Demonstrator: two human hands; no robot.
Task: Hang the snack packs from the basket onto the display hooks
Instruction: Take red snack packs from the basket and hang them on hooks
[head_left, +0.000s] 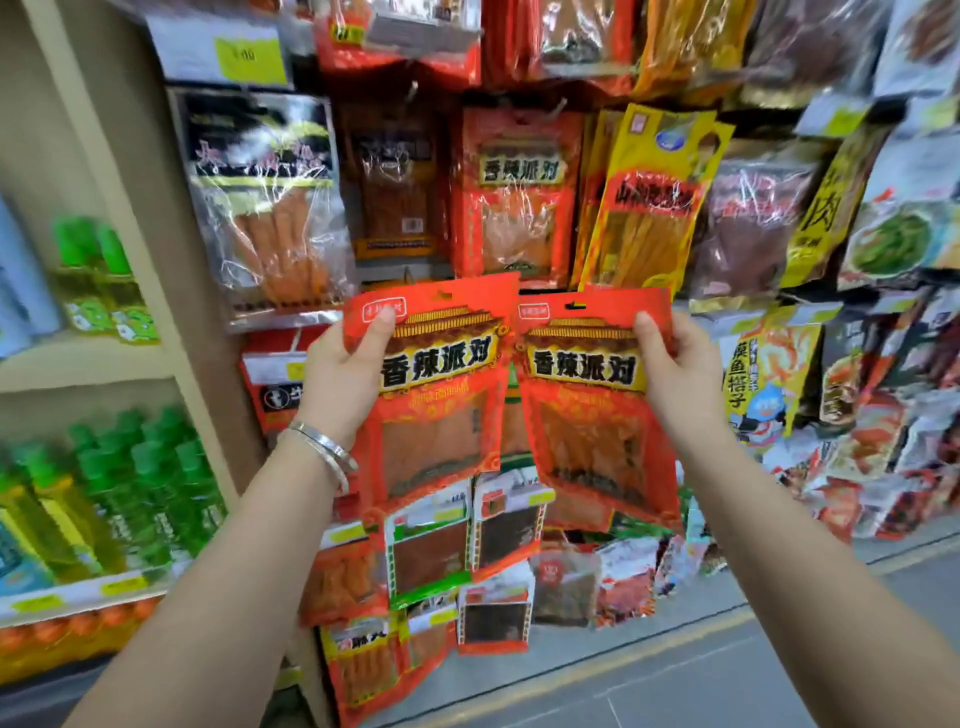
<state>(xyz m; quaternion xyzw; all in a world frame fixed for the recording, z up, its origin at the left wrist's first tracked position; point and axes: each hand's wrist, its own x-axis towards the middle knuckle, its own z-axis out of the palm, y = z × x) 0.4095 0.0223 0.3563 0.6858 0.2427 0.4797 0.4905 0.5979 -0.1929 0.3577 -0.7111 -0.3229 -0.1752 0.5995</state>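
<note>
Currently the left hand (345, 366) pinches the left pack (436, 400) by its upper left corner, thumb on the front, and the right hand (678, 366) pinches the right pack (592, 410) by its upper right corner likewise. Both packs sit upright between the two sets of fingers (378, 326), inner edges touching or overlapping. Just above the fingers a matching hung pack (515, 192) faces out; green bottles (135, 488) stand on shelves (88, 590) left of the left hand.

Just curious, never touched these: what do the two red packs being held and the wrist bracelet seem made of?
The left red pack and the right red pack: probably thin plastic film, glossy and printed, with a clear window showing the snack inside. The bracelet: seemingly polished silvery metal, judging by its bright highlights.
</note>
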